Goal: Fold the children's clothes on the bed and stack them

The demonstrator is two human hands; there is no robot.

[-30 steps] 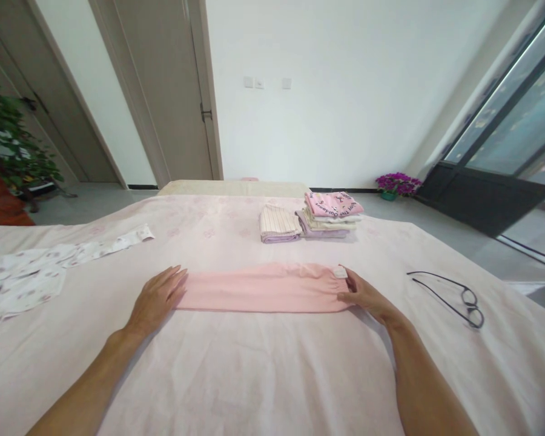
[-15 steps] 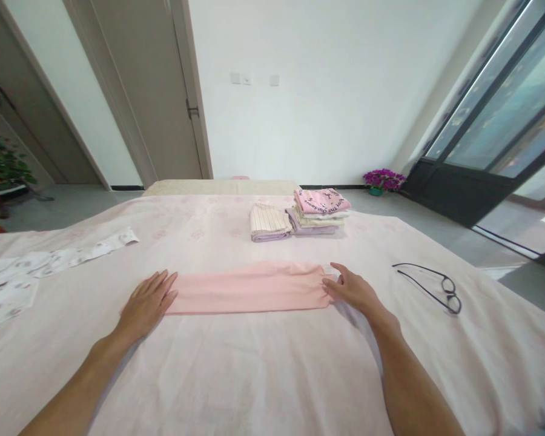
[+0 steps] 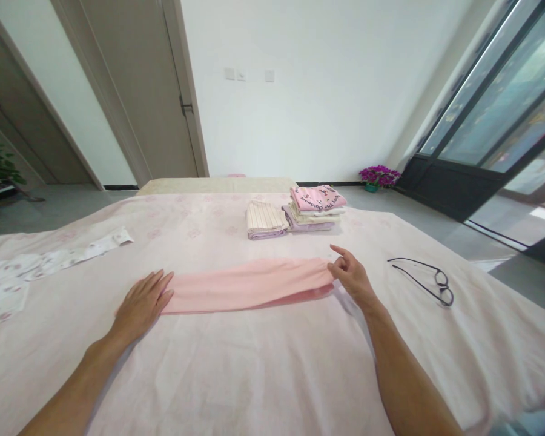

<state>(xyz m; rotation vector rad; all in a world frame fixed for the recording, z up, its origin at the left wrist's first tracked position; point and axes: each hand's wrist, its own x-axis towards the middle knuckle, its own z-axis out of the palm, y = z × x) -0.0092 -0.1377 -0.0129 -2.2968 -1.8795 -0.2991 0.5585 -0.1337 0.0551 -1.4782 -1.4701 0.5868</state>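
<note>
A long strip of folded pink cloth [image 3: 245, 284], perhaps a garment, lies crosswise on the pale pink bedsheet [image 3: 236, 369]. My left hand [image 3: 143, 303] rests flat over its left end, fingers stretched out and close together. At the right end, my right hand [image 3: 352, 275] pinches the cloth's edge between thumb and bent fingers, with the index finger pointing outward. There the upper layer is raised a little, and a darker pink layer shows beneath along the near edge.
Beyond the cloth sit a folded striped garment [image 3: 266, 219] and a stack of folded clothes [image 3: 317, 209] with a pink printed one on top. Black-framed glasses [image 3: 436, 284] lie at right. A white patterned cloth [image 3: 49, 263] is spread at left.
My right hand has closed on the cloth's right end and lifted its upper layer slightly. The left hand stays flat in place. The view has shifted a little.
</note>
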